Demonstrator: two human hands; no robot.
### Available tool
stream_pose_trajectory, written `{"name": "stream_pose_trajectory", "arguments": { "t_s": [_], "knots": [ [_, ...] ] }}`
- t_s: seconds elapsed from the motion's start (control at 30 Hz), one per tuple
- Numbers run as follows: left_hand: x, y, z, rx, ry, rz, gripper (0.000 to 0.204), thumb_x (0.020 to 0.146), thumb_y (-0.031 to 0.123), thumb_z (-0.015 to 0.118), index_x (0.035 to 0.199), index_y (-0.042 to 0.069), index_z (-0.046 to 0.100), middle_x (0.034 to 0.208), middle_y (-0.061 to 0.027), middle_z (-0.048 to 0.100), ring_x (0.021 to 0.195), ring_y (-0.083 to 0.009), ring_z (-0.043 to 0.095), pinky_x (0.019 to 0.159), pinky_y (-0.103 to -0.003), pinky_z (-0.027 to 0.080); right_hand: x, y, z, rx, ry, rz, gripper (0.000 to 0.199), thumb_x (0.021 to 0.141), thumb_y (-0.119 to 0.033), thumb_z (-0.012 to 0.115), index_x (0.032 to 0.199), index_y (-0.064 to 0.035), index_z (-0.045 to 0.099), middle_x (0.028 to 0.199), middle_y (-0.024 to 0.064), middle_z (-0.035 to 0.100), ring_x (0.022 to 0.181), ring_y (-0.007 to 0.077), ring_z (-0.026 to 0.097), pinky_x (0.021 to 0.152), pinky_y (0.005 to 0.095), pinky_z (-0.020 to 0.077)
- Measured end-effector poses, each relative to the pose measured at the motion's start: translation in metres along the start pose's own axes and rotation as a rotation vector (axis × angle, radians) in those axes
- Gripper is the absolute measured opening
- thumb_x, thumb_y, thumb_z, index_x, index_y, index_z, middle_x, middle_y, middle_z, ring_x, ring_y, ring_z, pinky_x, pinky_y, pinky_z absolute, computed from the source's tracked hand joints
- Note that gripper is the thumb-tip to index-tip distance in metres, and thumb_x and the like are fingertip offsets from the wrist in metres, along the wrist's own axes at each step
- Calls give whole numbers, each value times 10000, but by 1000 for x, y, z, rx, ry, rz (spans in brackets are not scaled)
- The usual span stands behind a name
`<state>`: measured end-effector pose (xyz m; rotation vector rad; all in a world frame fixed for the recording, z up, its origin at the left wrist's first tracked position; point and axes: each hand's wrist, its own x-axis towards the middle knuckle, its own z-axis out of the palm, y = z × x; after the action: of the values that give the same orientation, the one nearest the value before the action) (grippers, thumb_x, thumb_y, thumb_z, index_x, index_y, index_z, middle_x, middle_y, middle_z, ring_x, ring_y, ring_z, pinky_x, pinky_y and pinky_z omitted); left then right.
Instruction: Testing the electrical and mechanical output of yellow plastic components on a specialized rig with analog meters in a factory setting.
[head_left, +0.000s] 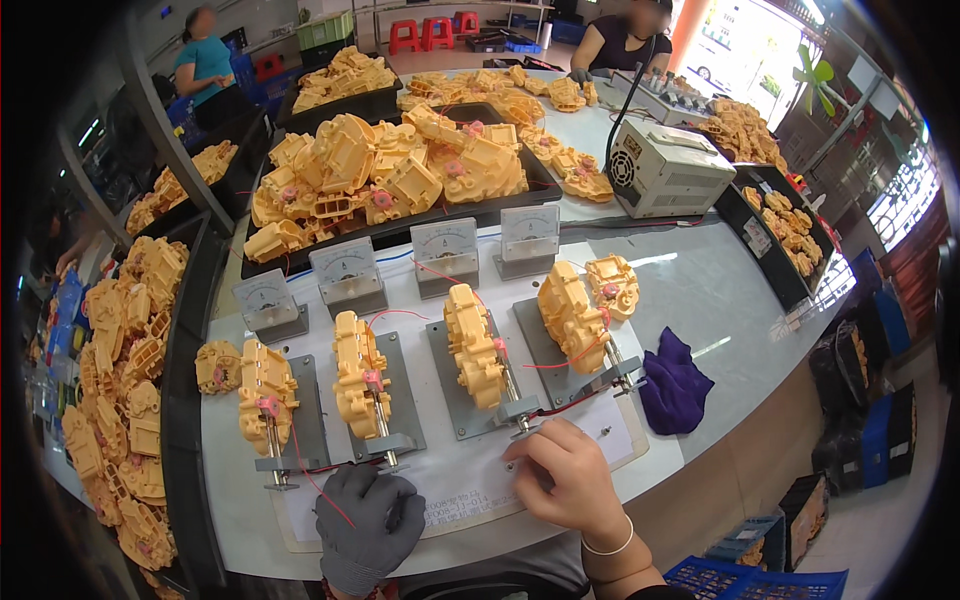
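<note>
Gloved left hand (365, 520): fingers curled; can't tell whether it grips anything.
Bare right hand (570, 475): fingers bent — whether anything's held, unclear.
Yellow housings (472, 345): four on grey stands (404, 395) just ahead of both hands, likely for easy reach.
Meters (446, 248): beyond the stands, facing the hands — presumably for reading.

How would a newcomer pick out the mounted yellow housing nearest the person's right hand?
On the table, find the row of four upright meters. Nearer the camera lie four grey plates; look at the third from the left. Its yellow housing differs from its neighbours: its metal rod ends closest to the bare right hand.
</note>
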<state>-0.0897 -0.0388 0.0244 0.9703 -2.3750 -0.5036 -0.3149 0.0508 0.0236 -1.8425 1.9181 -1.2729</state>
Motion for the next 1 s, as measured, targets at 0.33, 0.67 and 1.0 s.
{"name": "stream_pose_trajectory", "arguments": {
  "t_s": [0.33, 0.67, 1.0],
  "knots": [
    [2, 3, -4, 1, -14, 8, 130, 690, 127, 752, 757, 107, 643, 697, -63, 586, 664, -288, 583, 583, -408, 463, -1, -3, -3, -14, -25, 39, 189, 653, 7, 625, 828, -62, 645, 730, 77, 529, 692, 270, 568, 619, 374, 486],
    [5, 6, -9, -19, -4, 12, 114, 716, 163, 758, 757, 115, 664, 736, -62, 621, 648, -271, 605, 556, -389, 489, -2, -2, 1, -4, -2, 52, 189, 639, 19, 605, 806, -56, 653, 740, 85, 535, 682, 282, 557, 610, 372, 470],
    [5, 2, -7, -15, -16, 51, 117, 730, 171, 749, 777, 102, 667, 741, -75, 617, 636, -267, 601, 555, -379, 487, -3, -1, 3, -5, 26, 24, 171, 644, 22, 604, 788, -58, 651, 720, 76, 517, 657, 270, 532, 590, 365, 449]
  ]
}}
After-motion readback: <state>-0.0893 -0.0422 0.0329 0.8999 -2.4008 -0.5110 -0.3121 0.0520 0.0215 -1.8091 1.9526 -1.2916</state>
